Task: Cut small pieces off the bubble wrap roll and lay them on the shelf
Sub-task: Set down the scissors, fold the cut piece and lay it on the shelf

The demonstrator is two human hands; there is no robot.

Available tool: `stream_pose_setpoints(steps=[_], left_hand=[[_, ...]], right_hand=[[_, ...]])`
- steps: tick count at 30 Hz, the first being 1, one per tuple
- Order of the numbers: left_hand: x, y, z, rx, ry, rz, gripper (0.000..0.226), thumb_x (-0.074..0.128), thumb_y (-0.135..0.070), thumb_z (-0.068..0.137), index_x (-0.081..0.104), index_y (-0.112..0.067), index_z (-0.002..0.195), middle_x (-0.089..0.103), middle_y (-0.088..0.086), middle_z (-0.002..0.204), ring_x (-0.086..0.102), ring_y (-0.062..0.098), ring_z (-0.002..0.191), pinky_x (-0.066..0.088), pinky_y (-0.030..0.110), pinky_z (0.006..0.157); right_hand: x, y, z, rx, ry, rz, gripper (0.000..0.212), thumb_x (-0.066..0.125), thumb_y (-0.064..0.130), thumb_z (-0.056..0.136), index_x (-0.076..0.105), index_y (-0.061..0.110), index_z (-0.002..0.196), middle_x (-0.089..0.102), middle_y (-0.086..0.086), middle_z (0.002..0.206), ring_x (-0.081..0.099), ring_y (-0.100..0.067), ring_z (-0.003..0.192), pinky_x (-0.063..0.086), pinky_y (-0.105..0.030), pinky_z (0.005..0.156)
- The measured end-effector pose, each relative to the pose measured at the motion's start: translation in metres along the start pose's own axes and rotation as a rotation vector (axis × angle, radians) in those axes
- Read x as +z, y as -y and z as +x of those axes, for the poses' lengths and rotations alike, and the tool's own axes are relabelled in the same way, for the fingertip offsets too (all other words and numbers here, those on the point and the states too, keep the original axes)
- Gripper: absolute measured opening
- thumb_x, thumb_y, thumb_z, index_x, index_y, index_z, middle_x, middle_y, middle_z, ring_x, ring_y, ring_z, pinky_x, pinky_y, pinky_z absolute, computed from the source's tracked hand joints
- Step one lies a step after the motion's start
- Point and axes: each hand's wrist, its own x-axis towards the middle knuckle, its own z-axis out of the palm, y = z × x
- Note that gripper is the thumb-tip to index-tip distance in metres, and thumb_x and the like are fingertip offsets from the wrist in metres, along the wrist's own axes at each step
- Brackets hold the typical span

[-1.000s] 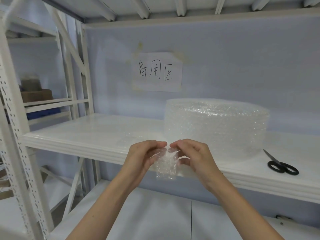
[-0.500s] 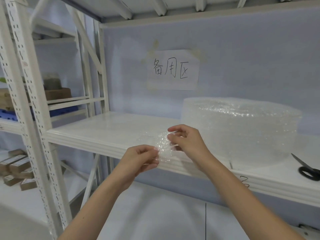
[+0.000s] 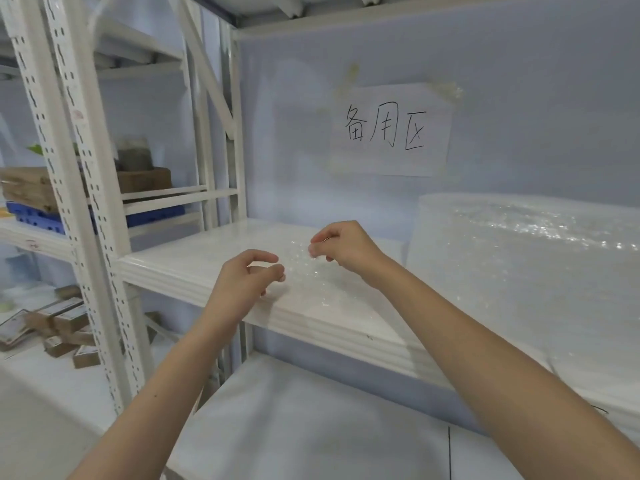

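Observation:
A small clear bubble wrap piece (image 3: 309, 276) lies flat on the white shelf (image 3: 194, 258), near its front edge. My left hand (image 3: 247, 282) hovers at the piece's left edge, thumb and forefinger slightly apart with nothing between them. My right hand (image 3: 343, 249) is over the piece's far edge, and its curled fingertips pinch that edge. The big bubble wrap roll (image 3: 526, 271) lies on its side on the same shelf, to the right of my right hand. No scissors show in this view.
A paper sign (image 3: 389, 129) with handwritten characters is taped to the back wall. White rack uprights (image 3: 86, 188) stand at the left, with cardboard boxes (image 3: 142, 180) and a blue crate (image 3: 31, 216) on the neighbouring rack. A lower white shelf (image 3: 311, 427) lies under my forearms.
Both hands carried the piece from in front of the shelf edge up and onto the shelf. The piece now lies flat and my left hand has let go. The view has shifted left, so the scissors are out of frame.

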Motion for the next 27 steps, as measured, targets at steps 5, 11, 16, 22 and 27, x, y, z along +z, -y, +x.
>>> stream_pose_setpoints(steps=[5, 11, 16, 22, 27], left_hand=[[-0.004, 0.012, 0.019, -0.017, -0.002, 0.136, 0.015, 0.065, -0.016, 0.085, 0.068, -0.020, 0.099, 0.076, 0.003, 0.080, 0.063, 0.015, 0.072, 0.045, 0.026, 0.063], [-0.006, 0.026, 0.035, -0.048, -0.001, 0.369, 0.012, 0.058, -0.033, 0.071, 0.070, -0.031, 0.074, 0.073, -0.016, 0.064, 0.070, 0.017, 0.079, 0.053, 0.046, 0.088], [0.001, 0.025, 0.040, -0.061, -0.011, 0.472, 0.012, 0.057, -0.038, 0.076, 0.067, -0.033, 0.071, 0.071, -0.012, 0.064, 0.067, 0.017, 0.077, 0.051, 0.047, 0.090], [0.001, 0.027, 0.036, -0.028, -0.010, 0.445, 0.015, 0.056, -0.041, 0.079, 0.069, -0.032, 0.077, 0.071, -0.012, 0.065, 0.066, 0.013, 0.078, 0.050, 0.045, 0.092], [-0.005, 0.029, 0.029, 0.042, 0.031, 0.363, 0.017, 0.054, -0.041, 0.080, 0.070, -0.037, 0.082, 0.072, -0.020, 0.070, 0.068, 0.009, 0.082, 0.051, 0.042, 0.090]], right_hand=[[0.011, -0.007, 0.020, -0.017, 0.063, -0.030, 0.017, 0.074, 0.018, 0.077, 0.074, 0.007, 0.089, 0.073, 0.001, 0.082, 0.057, -0.006, 0.068, 0.042, -0.021, 0.061], [0.015, -0.021, 0.031, -0.053, 0.115, -0.170, 0.012, 0.075, 0.021, 0.075, 0.074, 0.009, 0.079, 0.078, -0.001, 0.083, 0.069, -0.009, 0.090, 0.051, -0.026, 0.077], [0.015, -0.028, 0.033, -0.073, 0.160, -0.371, 0.021, 0.075, 0.037, 0.070, 0.073, 0.019, 0.079, 0.073, 0.009, 0.082, 0.066, -0.015, 0.086, 0.049, -0.037, 0.086], [0.011, -0.027, 0.032, -0.092, 0.103, -0.385, 0.025, 0.067, 0.043, 0.080, 0.071, 0.019, 0.086, 0.071, 0.009, 0.092, 0.063, -0.015, 0.093, 0.043, -0.045, 0.098], [-0.012, -0.013, 0.011, -0.177, -0.085, -0.187, 0.022, 0.059, 0.032, 0.089, 0.072, 0.014, 0.089, 0.071, 0.006, 0.094, 0.061, -0.005, 0.085, 0.044, -0.023, 0.074]])
